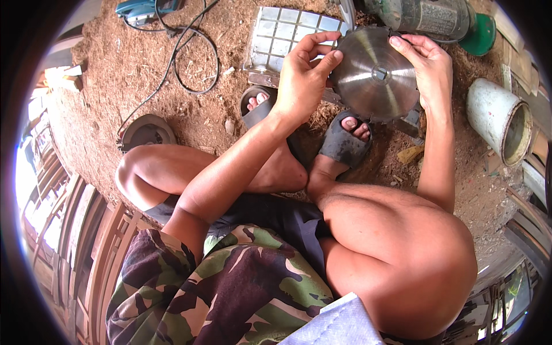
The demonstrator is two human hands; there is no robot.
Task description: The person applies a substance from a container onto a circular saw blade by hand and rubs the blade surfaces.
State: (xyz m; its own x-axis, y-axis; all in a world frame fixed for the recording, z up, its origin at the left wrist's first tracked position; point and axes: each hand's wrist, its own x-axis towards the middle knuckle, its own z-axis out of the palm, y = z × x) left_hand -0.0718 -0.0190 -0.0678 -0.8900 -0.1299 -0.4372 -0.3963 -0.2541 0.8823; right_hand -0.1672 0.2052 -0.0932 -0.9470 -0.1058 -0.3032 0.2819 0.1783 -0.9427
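Observation:
A round steel circular saw blade (368, 95) with a toothed rim and a small centre hole is held up in front of my feet. At its left rim, my left hand (305, 77) pinches the edge between thumb and curled fingers. My right hand (430, 66) grips the upper right rim, thumb on the near face and fingers behind. Just beyond the blade lies a worn grey-green cylindrical machine (425, 16) with a green end (478, 35). Part of whatever is under the blade is hidden by it.
A panel with a pale grid (276, 34) lies beyond my left hand. Left are a blue power tool (148, 8), a looped black cable (215, 75) and a dark round dish (148, 132). A dirty white bucket (491, 118) lies tipped at right. Sawdust covers the ground (109, 98).

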